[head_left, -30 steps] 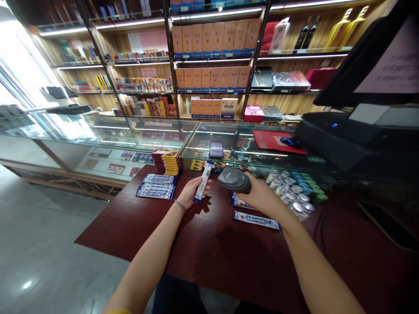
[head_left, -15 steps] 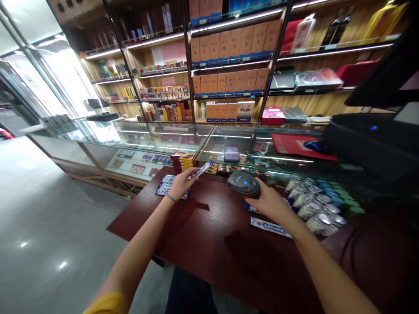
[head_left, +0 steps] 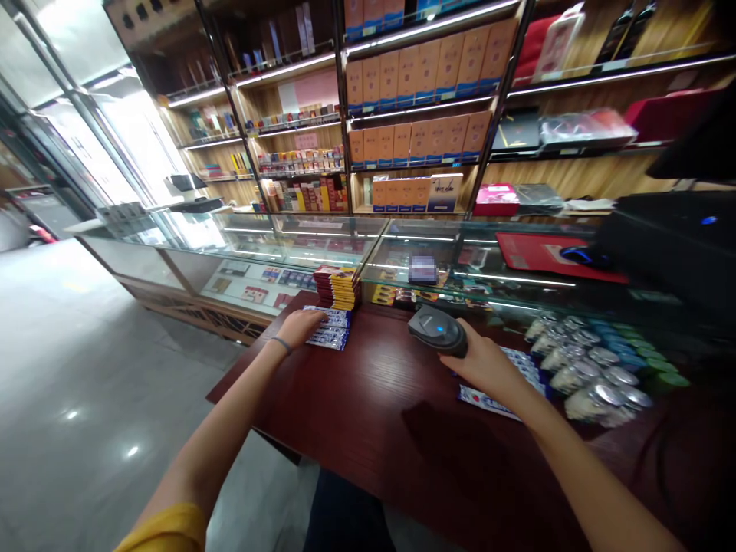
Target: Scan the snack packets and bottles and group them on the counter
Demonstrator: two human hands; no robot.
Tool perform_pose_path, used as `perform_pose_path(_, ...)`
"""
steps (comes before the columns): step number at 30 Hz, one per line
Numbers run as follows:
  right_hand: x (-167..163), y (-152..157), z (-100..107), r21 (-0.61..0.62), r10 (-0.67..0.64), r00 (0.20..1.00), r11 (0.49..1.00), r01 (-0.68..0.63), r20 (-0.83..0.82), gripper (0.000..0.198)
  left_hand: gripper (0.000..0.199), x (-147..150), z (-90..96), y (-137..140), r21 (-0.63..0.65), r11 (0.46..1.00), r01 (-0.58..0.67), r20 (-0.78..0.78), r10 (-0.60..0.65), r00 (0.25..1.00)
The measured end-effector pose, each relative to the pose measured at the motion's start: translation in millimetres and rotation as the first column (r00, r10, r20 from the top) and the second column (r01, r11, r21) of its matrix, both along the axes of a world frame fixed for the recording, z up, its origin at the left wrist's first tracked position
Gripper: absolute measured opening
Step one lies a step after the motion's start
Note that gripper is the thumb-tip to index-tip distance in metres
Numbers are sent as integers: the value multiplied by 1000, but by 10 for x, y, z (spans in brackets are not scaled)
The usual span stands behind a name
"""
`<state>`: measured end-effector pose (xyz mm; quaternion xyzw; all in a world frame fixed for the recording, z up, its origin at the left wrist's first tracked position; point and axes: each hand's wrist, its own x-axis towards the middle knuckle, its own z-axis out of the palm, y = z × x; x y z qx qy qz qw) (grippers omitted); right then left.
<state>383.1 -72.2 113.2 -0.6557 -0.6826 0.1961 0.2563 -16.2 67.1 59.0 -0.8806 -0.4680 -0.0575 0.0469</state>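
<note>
My right hand (head_left: 480, 356) is wrapped around the handle of a dark barcode scanner (head_left: 438, 330) with a blue light, held above the table. Over a row of blue-and-white snack packets (head_left: 332, 336) at the table's left, my left hand (head_left: 300, 328) reaches down. Its fingers are closed on the edge of a long packet among them; the fingertips show only in part. Beneath and beyond my right forearm lie more of these long packets (head_left: 486, 400), partly covered by the arm.
A stack of red and yellow packs (head_left: 336, 287) stands behind the left packets. Silver-lidded jars (head_left: 580, 376) crowd the right side. The glass display counter (head_left: 276, 241) borders the brown table (head_left: 356, 406). A red mat (head_left: 534, 257) and mouse sit on the glass.
My left hand has moved left and down from above the table with a snack packet, onto the row. The scanner stays in my right hand. The view has shifted slightly.
</note>
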Motion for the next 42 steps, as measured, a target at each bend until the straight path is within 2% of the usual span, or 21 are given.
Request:
perform_pose_path(8, 46, 19, -41, 10, -9, 1000, 1000, 9, -17, 41, 27, -97, -169, 149, -81, 996, -41, 120, 50, 992)
perform_pose_path(12, 69, 28, -18, 5, -24, 999, 1000, 25, -29, 38, 28, -142, -241, 198, -96, 995, -9, 138, 22, 990)
perform_pose_path(16, 113, 34, 19, 34, -50, 999, 998, 50, -8, 43, 30, -153, -254, 190, -70, 997, 38, 191, -24, 981)
perform_pose_path(20, 219, 29, 45, 95, -65, 997, 993, 68, -37, 49, 31, -3, -197, 107, 20, 996, 92, 281, -94, 955)
perform_pose_path(24, 362, -17, 147, 152, -28, 995, 987, 42, -93, 55, 31, 358, -138, -6, 135, 984, 116, 377, -159, 913)
perform_pose_path(28, 514, -125, 363, 127, -46, 993, 990, 60, -110, 55, 31, 876, -106, -138, 190, 967, 170, 470, -242, 849)
perform_pose_path(33, 769, -299, 575, 26, -96, 977, 994, 103, -189, 45, 29, 1650, -129, -359, 125, 955, 271, 565, -293, 772)
perform_pose_path(37, 1011, -415, 610, 12, -121, 956, 992, 129, -267, 41, 31, 2251, -208, -541, 34, 934, 355, 614, -300, 730)
perform_pose_path(42, 1269, -540, 648, -26, -149, 929, 988, 149, -339, 26, 30, 2852, -313, -732, 19, 886, 464, 619, -375, 690)
